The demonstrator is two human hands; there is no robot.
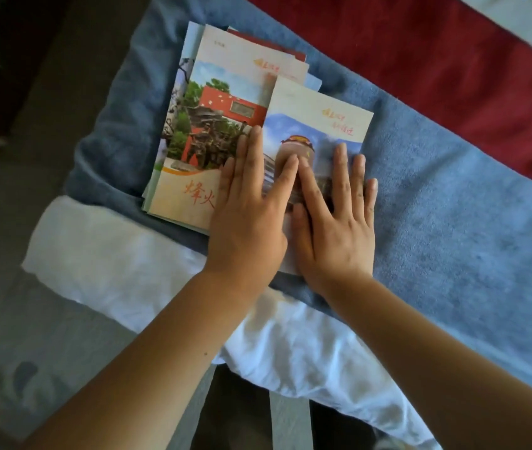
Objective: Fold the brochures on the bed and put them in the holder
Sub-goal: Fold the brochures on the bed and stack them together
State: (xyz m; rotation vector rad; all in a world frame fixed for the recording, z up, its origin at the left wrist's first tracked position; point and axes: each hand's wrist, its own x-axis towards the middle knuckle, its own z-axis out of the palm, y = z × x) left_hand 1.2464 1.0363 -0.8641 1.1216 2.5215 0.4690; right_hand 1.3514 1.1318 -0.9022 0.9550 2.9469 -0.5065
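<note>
A folded brochure [316, 125] with a cream top and a blue-sky photo lies on the blue blanket [453, 206]. Both my hands press flat on it, fingers spread: my left hand [251, 203] on its left edge, my right hand [336, 216] on its lower middle. The index fingertips nearly touch. Left of it sits a stack of brochures [206, 125], fanned out, the top one showing a red building and trees. The folded brochure overlaps the stack's right edge. No holder is in view.
A white sheet [111, 261] hangs over the near bed edge below the blanket. A red blanket [420, 60] covers the far right. Grey floor [30, 319] lies to the left and below.
</note>
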